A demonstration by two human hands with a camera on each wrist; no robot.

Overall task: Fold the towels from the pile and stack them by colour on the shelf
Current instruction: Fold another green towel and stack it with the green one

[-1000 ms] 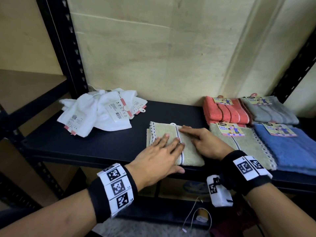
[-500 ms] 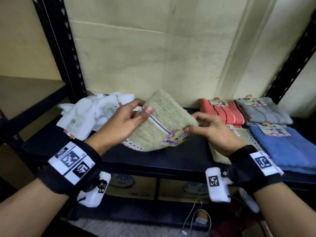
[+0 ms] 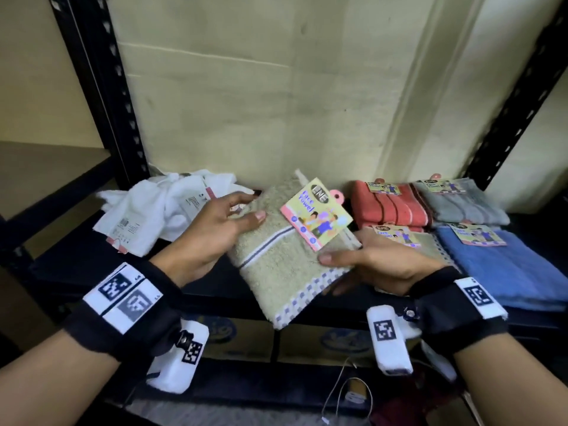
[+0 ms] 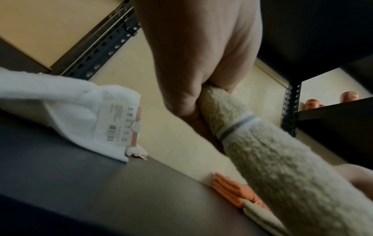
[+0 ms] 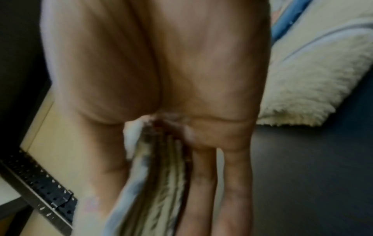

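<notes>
Two hands held one folded beige terry towel [image 3: 276, 265] above the black metal shelf [image 3: 190, 241]. The left hand [image 3: 212, 238] pinched its far edge; the right hand [image 3: 368, 262] clamped the near side, thumb on top, probably to keep the fold together while carrying it toward the matching beige folded towel [image 3: 430, 244] on the right. An unfolded white towel pile [image 3: 159, 210] lay at left. The right wrist view was blurred, and fingers beneath the towel were hidden.
</notes>
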